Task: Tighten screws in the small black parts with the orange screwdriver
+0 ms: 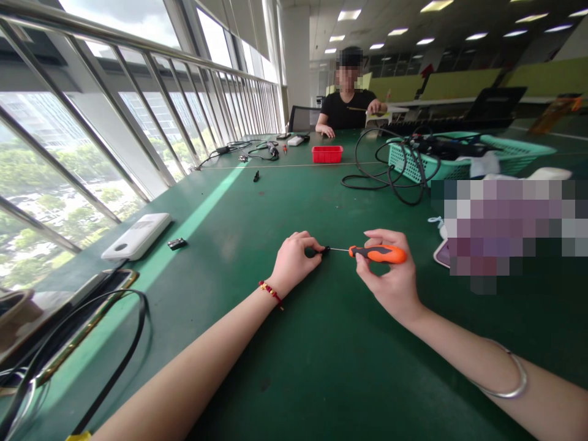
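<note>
My left hand [298, 260] pinches a small black part [326, 250] between thumb and fingertips, low over the green table [294, 355]. What kind of part it is cannot be made out. In my right hand [395, 282] is a screwdriver [381, 253] with an orange and dark grey handle, held nearly level. Its thin metal shaft points left, and the tip meets the black part. Left of my hands lies another small black piece [177, 244], and a further black piece [256, 176] sits farther back.
A red bin [327, 154] stands at the far middle. Cables trail from a teal basket [509, 150] on the right. On the left are a white device [136, 236], a phone [87, 324] and a looping black cable. Another person [348, 107] sits at the far end.
</note>
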`<state>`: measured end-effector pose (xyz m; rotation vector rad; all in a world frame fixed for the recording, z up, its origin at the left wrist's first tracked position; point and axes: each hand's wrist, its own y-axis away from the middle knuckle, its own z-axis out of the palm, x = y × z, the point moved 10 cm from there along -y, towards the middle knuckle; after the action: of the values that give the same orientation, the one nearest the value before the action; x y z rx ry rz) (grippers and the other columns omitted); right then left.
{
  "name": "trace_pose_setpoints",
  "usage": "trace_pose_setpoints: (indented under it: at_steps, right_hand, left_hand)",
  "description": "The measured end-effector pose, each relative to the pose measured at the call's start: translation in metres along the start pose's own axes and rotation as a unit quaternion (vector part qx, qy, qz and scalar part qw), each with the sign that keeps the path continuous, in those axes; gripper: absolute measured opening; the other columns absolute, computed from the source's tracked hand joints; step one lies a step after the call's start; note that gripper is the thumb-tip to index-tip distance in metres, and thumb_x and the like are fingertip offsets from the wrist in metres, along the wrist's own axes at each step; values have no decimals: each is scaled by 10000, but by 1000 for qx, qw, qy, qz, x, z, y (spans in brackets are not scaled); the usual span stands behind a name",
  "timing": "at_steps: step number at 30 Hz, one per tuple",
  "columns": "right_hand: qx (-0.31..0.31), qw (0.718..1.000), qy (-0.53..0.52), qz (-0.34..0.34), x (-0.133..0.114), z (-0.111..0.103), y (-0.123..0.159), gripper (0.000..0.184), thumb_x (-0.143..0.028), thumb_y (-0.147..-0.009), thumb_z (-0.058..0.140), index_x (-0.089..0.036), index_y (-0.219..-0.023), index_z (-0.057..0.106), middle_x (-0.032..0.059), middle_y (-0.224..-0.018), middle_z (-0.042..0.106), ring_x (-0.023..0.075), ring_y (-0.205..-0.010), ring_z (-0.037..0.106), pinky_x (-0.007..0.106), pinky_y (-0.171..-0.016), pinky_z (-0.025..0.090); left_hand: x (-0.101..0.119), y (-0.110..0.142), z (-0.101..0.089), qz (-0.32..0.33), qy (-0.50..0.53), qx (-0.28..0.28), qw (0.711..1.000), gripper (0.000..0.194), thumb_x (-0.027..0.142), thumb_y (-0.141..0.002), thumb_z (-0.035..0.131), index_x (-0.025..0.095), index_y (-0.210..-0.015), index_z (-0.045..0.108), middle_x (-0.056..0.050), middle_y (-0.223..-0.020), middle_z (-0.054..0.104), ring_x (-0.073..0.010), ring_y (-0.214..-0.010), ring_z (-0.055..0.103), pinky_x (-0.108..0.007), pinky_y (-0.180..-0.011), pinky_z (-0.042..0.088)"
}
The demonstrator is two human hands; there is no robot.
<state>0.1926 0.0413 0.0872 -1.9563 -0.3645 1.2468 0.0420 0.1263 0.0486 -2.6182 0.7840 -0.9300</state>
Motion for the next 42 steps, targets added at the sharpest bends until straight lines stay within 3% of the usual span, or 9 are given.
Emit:
trace_pose_setpoints:
  at_steps: [4, 7, 14, 16, 21, 28, 34, 39, 42]
  right_hand:
    - [-64, 996, 12, 55, 9, 10, 1, 129, -244, -796, 561, -216, -906, 499, -88, -505, 417, 92, -431, 407, 251, -500, 379]
    - [-83, 994, 15, 73, 12, 13, 3, 82, -267, -807, 548, -211, -846, 504, -86, -472, 455, 85, -401, 408, 241, -464, 345]
    - [-35, 999, -27, 32, 6, 8, -1, 384, -196, -707, 612, -225, -1051, 445, -35, -706, 500, 136, -623, 539, 296, -629, 467]
    - [-41, 998, -24, 44, 9, 9, 0, 378, -208, -707, 618, -227, -1044, 449, -53, -662, 473, 120, -583, 513, 269, -588, 452]
    - [-84, 994, 4, 75, 14, 15, 5, 147, -231, -771, 583, -222, -897, 507, -106, -457, 383, 80, -409, 402, 230, -488, 356]
    - [-7, 998, -40, 38, 7, 2, -1, 439, -183, -688, 643, -219, -1071, 432, -31, -743, 482, 127, -641, 525, 285, -641, 463]
    - [-64, 995, 0, 74, 15, 11, 5, 179, -224, -769, 591, -222, -921, 497, -101, -490, 372, 81, -417, 396, 241, -479, 357]
    - [4, 999, -37, 30, 8, 1, 0, 474, -191, -678, 648, -234, -1096, 429, 6, -847, 508, 148, -709, 550, 317, -663, 488]
    - [1, 998, -39, 41, 9, 1, 0, 521, -212, -664, 665, -240, -1115, 406, -29, -765, 474, 123, -622, 509, 277, -580, 472]
  left_hand:
    - [1, 0, 0, -4, 2, -2, 1000, 99, 166, -707, 589, 197, -737, 678, -16, -819, 625, -180, -818, 563, -309, -776, 465]
    - [1, 0, 0, -8, -1, -3, 1000, 100, 167, -705, 589, 199, -735, 679, -16, -816, 624, -182, -824, 567, -309, -780, 465]
    - [1, 0, 0, 1, -3, 0, 1000, 99, 162, -703, 593, 200, -735, 679, -16, -818, 624, -179, -813, 565, -310, -777, 466]
    - [1, 0, 0, 3, -2, 0, 1000, 103, 162, -705, 593, 201, -741, 680, -16, -822, 625, -177, -812, 564, -308, -776, 467]
    - [0, -1, 0, 1, -1, 0, 1000, 98, 172, -710, 590, 199, -738, 679, -17, -819, 624, -181, -816, 561, -309, -776, 465]
    - [0, 0, 0, -3, -3, -1, 1000, 94, 178, -712, 593, 200, -738, 680, -19, -819, 623, -180, -812, 560, -306, -767, 466]
    - [2, 0, -1, -4, 1, -3, 1000, 100, 166, -711, 592, 195, -741, 683, -20, -827, 626, -178, -817, 561, -305, -772, 463]
    - [3, 0, -2, -9, -1, -1, 1000, 97, 161, -708, 600, 191, -742, 686, -19, -809, 624, -177, -811, 560, -301, -761, 463]
    - [2, 0, -2, -7, 0, -2, 1000, 99, 164, -709, 600, 197, -743, 686, -16, -816, 625, -175, -807, 559, -300, -763, 463]
